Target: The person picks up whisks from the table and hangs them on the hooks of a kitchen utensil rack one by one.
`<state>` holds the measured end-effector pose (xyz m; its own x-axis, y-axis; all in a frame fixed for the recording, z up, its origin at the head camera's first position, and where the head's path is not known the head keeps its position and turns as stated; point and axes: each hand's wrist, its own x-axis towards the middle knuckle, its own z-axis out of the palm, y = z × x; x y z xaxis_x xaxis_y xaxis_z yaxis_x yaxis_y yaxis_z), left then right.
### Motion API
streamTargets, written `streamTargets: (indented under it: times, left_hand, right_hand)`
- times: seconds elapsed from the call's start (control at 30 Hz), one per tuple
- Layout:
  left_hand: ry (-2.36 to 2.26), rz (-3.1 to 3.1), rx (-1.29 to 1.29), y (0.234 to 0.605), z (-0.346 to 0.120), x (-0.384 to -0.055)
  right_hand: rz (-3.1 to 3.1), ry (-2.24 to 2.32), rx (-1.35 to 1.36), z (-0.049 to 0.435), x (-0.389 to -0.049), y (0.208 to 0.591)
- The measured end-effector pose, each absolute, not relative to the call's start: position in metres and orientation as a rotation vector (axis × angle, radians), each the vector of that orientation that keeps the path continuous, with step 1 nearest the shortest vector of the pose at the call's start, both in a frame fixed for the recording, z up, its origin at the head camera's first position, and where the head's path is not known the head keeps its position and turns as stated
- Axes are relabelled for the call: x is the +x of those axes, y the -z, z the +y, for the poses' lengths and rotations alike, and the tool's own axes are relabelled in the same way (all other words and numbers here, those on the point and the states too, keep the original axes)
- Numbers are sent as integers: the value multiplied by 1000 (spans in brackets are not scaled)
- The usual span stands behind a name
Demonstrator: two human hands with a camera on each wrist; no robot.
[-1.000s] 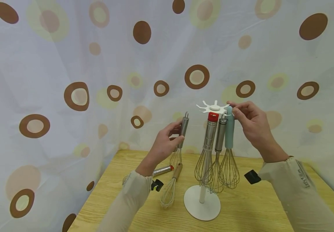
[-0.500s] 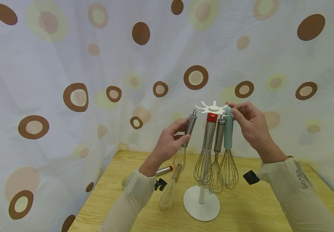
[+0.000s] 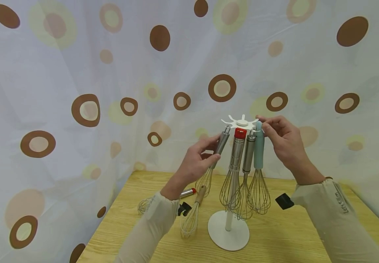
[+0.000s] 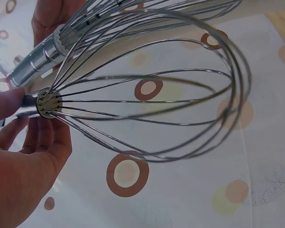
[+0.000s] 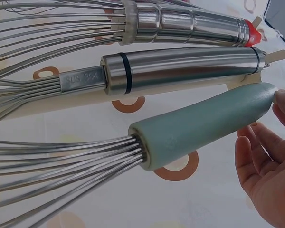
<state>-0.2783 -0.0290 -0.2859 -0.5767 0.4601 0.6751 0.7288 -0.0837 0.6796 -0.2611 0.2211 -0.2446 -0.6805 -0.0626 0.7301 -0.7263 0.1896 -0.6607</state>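
Note:
In the head view my left hand pinches the steel handle of a wire whisk, tilted, its loop end close to an arm of the white rack. The left wrist view shows the collar of this whisk beside my thumb, its wires spread out. My right hand holds the top of a teal-handled whisk at the rack's right side; the right wrist view shows my thumb on the end of the teal handle. A red-capped whisk and another steel whisk hang between the hands.
The rack's round white base stands on the wooden table. Left of it lie a wooden-handled whisk and a red-tipped whisk, partly behind my left sleeve. A dotted curtain closes off the back and left.
My left hand has carried its steel whisk rightward to the rack, bringing the handle's loop to an arm. My right hand has stayed at the teal whisk's top.

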Motion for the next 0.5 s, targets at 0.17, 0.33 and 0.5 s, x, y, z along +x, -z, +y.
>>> streamTargets:
  times: [0.17,0.33,0.5]
  left_hand:
    - [1729,-1967,-1288,289,-25,-280]
    - [1741,-1971,-1272,291,-21,-279]
    - [1769,-1966,-1268,294,-18,-278]
  right_hand:
    - [-1898,-1540,749,221,-262,244]
    - [-1906,-1544,766,221,-261,243]
    - [-1931,-1527,776,223,-261,243]
